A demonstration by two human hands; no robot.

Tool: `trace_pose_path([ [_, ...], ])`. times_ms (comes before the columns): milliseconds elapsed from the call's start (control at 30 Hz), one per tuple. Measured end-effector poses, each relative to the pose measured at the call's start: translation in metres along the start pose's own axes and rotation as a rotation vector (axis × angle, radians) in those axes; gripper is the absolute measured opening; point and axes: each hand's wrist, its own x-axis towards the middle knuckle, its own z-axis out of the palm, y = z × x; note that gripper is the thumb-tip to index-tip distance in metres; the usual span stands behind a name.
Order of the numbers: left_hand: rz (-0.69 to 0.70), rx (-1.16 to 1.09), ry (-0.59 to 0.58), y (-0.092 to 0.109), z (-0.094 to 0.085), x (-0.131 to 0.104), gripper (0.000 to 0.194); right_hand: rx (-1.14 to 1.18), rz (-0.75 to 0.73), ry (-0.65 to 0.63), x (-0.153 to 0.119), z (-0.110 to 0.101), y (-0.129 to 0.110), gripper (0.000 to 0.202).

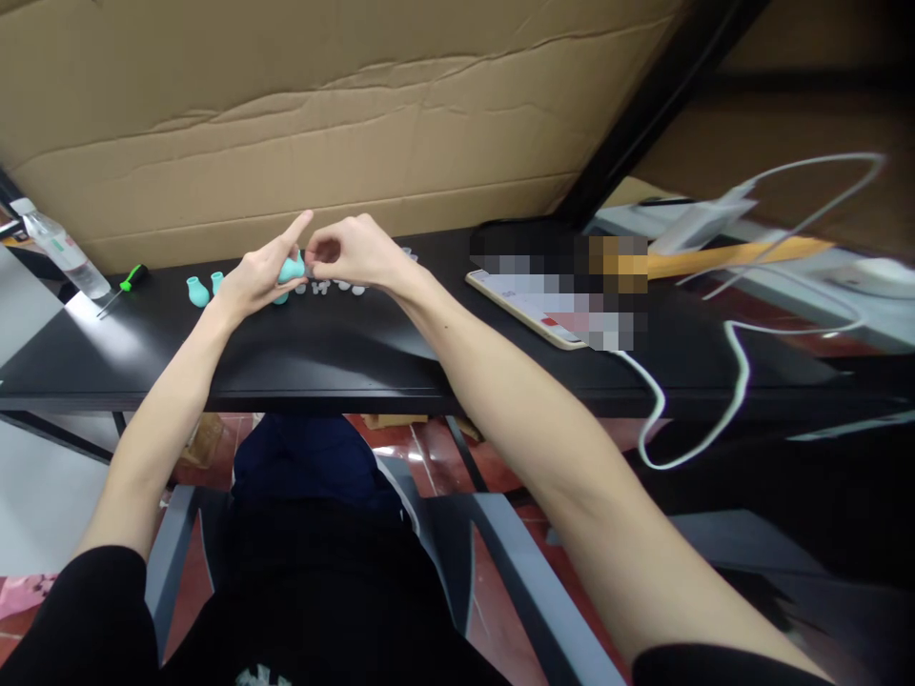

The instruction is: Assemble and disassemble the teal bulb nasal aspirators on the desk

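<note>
At the desk's (343,357) rear left corner we see a clear bottle (68,252), its fill uncertain. Two turquoise vases (198,292), round-bellied and narrow-necked, stand toward the rear edge, their insides too small to read. Our left hand (252,281), index finger extended, grips a matching held vase (291,270) above the desk's rear half; our right hand (366,252) curls beside its mouth, fingertips together, whether on anything we cannot tell.

A black top (321,591) with 2 short sleeves (92,610) bears a pale marking (261,677) above navy bottoms (307,453).
</note>
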Motion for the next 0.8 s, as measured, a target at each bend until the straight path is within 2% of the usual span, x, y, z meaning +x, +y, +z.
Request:
trace_pose_path([
  [167, 0.016, -0.014, 0.033, -0.008, 0.001, 0.000, 0.092, 0.041, 0.016, 0.017, 0.000, 0.000, 0.003, 0.016],
  [433, 0.008, 0.004, -0.007, 0.005, 0.001, 0.003, 0.092, -0.017, -0.001, 0.008, -0.002, 0.003, 0.001, 0.009],
  [567, 0.057, 0.005, 0.092, 0.003, 0.003, 0.006, 0.101, 0.061, -0.019, 0.053, -0.003, 0.002, 0.006, 0.008],
  [700, 0.096, 0.007, 0.277, 0.000, 0.002, 0.010, 0.092, 0.353, -0.126, 0.149, 0.000, 0.002, 0.014, 0.015],
  [800, 0.085, 0.010, 0.399, 0.001, 0.000, 0.010, 0.087, 0.507, -0.208, 0.181, 0.001, 0.001, 0.012, 0.028],
])
